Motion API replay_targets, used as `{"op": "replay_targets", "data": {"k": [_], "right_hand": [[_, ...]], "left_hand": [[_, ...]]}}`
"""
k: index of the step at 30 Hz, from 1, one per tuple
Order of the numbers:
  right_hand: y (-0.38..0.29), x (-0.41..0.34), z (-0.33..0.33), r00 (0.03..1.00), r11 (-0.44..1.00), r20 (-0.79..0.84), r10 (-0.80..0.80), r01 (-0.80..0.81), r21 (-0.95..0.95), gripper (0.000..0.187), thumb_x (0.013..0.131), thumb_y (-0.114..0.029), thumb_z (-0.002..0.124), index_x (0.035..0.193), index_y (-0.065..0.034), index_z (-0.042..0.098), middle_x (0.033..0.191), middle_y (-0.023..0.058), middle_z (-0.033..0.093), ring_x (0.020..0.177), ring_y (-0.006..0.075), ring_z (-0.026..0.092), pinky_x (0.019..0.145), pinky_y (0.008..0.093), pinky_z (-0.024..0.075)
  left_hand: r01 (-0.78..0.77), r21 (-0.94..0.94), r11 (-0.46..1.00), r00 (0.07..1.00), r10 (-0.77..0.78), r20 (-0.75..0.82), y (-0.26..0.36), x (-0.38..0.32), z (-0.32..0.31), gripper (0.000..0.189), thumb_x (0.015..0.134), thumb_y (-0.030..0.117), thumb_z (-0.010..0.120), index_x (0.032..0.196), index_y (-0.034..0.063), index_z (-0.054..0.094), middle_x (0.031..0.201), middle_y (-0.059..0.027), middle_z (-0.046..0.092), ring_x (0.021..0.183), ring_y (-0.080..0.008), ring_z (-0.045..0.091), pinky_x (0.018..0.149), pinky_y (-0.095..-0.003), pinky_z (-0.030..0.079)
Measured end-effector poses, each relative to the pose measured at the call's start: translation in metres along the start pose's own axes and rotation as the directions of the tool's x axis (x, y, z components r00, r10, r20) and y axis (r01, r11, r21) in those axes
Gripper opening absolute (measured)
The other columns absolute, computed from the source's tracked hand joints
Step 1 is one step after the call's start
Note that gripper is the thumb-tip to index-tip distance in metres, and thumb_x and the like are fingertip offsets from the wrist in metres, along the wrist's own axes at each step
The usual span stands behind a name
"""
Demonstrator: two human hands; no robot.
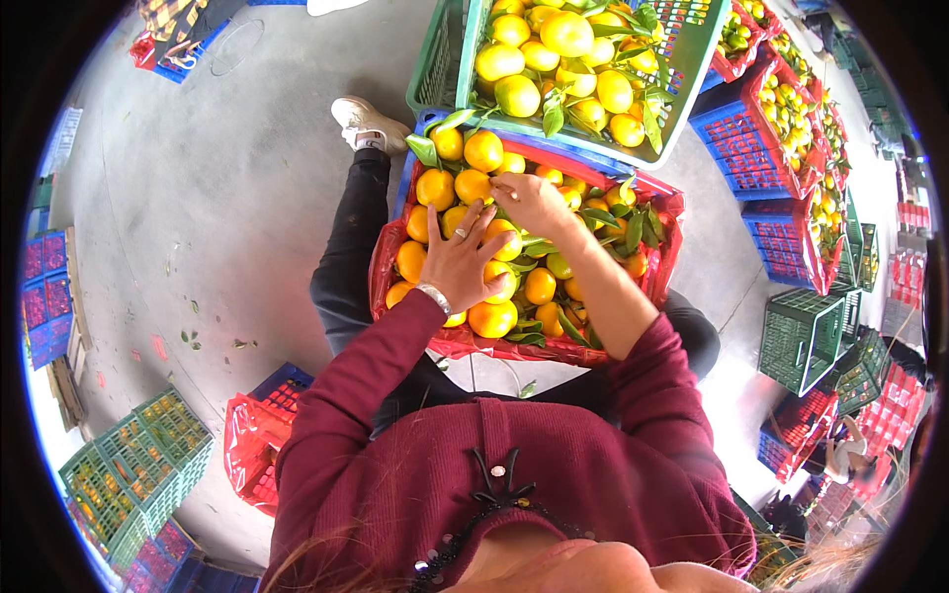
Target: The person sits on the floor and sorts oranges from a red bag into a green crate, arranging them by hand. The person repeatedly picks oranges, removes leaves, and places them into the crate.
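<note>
A crate lined with red plastic film (382, 278) stands between my legs, full of orange citrus fruits, some with green leaves. My left hand (461, 259), with a ring and a bracelet, lies spread on the fruits in its left half. My right hand (525, 200) is bent over the fruits just to the right of it, its fingers curled near an orange fruit (473, 186); whether it grips anything is hidden. Beyond, a green plastic crate (671, 96) is tilted towards me, holding yellow-orange citrus fruits (566, 33) with leaves on their stems.
Blue crates with red liners (730, 152), filled with fruit, stand at the right, near an empty green crate (801, 333). Stacked green crates (141, 459) and a red-lined crate (256, 445) are at the lower left. Another person (845, 448) is at the far right.
</note>
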State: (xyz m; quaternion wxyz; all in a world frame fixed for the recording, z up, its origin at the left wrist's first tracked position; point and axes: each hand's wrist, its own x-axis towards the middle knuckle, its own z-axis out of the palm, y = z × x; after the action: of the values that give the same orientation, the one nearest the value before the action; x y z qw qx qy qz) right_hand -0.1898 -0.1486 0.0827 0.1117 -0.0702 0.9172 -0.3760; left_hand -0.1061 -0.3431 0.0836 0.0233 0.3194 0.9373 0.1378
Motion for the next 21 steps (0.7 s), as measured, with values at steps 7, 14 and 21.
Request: {"op": "replay_targets", "data": {"k": [7, 14, 21], "right_hand": [[0.002, 0.061, -0.078, 0.730, 0.995, -0.681, -0.058, 0.102, 0.024, 0.037, 0.089, -0.018, 0.076, 0.124, -0.0056, 0.070, 0.104, 0.0192, 0.072, 0.094, 0.0388, 0.070, 0.086, 0.0496, 0.0571], [0.107, 0.093, -0.135, 0.793, 0.743, -0.603, -0.089, -0.350, -0.570, 0.072, 0.086, -0.040, 0.081, 0.146, -0.0069, 0.057, 0.137, 0.0145, 0.065, 0.126, 0.0353, 0.057, 0.114, 0.0476, 0.0406], [0.068, 0.031, -0.142, 0.740, 0.973, -0.664, 0.106, 0.060, 0.222, 0.064, 0.089, -0.025, 0.084, 0.146, -0.0058, 0.061, 0.135, 0.0171, 0.066, 0.122, 0.0279, 0.064, 0.106, 0.0403, 0.0493]], "left_hand": [[0.034, -0.016, 0.999, 0.999, -0.034, 0.007, 0.004, 0.000, -0.004, 0.064, 0.088, 0.050, 0.074, 0.145, 0.0290, 0.055, 0.169, -0.0091, 0.039, 0.162, -0.0285, 0.025, 0.114, -0.0844, 0.013], [0.023, -0.073, 0.997, 0.999, -0.021, 0.027, 0.004, 0.001, 0.003, 0.065, 0.089, 0.053, 0.072, 0.147, 0.0300, 0.054, 0.170, -0.0125, 0.036, 0.164, -0.0304, 0.020, 0.116, -0.0856, 0.006], [0.016, -0.041, 0.999, 0.999, -0.018, -0.042, 0.001, -0.005, 0.010, 0.064, 0.087, 0.052, 0.073, 0.145, 0.0294, 0.057, 0.171, -0.0133, 0.036, 0.164, -0.0310, 0.019, 0.116, -0.0853, 0.006]]}}
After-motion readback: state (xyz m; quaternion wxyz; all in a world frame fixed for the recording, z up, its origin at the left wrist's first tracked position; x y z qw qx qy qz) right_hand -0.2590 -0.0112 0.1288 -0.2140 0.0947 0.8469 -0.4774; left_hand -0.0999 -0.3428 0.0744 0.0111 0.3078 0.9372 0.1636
